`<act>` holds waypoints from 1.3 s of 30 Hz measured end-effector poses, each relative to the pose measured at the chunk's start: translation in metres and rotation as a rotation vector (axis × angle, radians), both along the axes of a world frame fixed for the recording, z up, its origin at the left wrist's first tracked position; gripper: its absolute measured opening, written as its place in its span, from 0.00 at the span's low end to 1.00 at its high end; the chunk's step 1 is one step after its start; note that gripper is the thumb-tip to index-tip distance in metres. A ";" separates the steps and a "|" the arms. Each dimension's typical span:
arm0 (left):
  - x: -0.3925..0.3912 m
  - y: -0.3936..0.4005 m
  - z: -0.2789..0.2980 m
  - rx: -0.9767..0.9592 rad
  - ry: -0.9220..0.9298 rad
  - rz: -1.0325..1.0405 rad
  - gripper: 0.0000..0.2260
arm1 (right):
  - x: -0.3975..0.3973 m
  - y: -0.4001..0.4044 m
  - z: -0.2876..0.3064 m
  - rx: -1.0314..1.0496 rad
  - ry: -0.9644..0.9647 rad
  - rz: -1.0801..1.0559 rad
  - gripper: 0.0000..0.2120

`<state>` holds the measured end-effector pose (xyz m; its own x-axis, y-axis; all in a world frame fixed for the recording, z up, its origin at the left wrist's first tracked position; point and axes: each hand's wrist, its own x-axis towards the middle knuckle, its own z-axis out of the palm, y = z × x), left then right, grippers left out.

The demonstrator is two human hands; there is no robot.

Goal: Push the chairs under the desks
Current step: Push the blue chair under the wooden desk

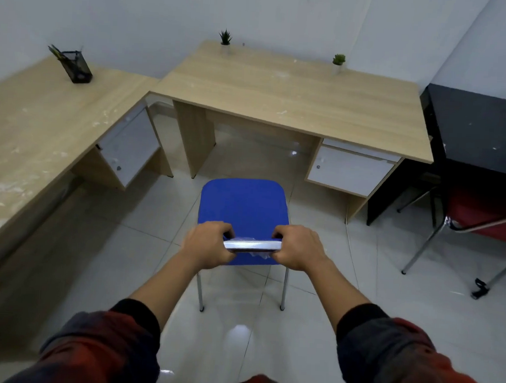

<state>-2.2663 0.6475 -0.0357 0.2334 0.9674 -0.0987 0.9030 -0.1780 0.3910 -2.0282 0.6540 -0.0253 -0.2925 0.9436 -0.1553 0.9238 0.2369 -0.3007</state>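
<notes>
A blue chair [243, 204] with chrome legs stands on the tiled floor, in front of the knee gap of the middle wooden desk [293, 96]. Its seat front lies a short way out from the desk edge. My left hand [207, 243] grips the left end of the chair's backrest top. My right hand [297, 247] grips the right end. Between them shows the shiny top rail. A red chair [481, 214] with a chrome frame stands at the right, partly under the black desk [483, 131].
A second wooden desk [33, 124] runs along the left wall with a black mesh pen holder [77, 66] on it. Two small potted plants [225, 40] stand at the back of the middle desk. White drawer units hang under both wooden desks.
</notes>
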 end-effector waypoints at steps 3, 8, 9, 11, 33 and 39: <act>-0.015 0.011 0.002 -0.032 0.029 -0.003 0.09 | -0.016 0.002 -0.001 0.025 0.020 -0.028 0.15; -0.038 0.045 0.003 -0.124 0.080 -0.035 0.11 | -0.041 0.020 0.001 0.015 0.046 -0.067 0.16; -0.042 0.052 0.002 -0.131 0.082 -0.047 0.12 | -0.045 0.024 0.002 0.016 0.039 -0.072 0.16; -0.052 0.065 0.002 -0.123 0.084 -0.057 0.13 | -0.054 0.034 0.002 0.016 0.027 -0.076 0.17; -0.177 0.192 0.014 -0.044 0.092 -0.199 0.12 | -0.193 0.118 -0.003 0.036 0.016 -0.304 0.18; -0.174 0.203 0.012 -0.012 0.094 -0.220 0.12 | -0.189 0.133 0.002 -0.003 0.049 -0.299 0.18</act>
<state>-2.4401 0.8504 -0.0232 0.4278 0.8927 -0.1416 0.8755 -0.3704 0.3105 -2.2170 0.7865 -0.0235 -0.0093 0.9885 -0.1508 0.9369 -0.0441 -0.3469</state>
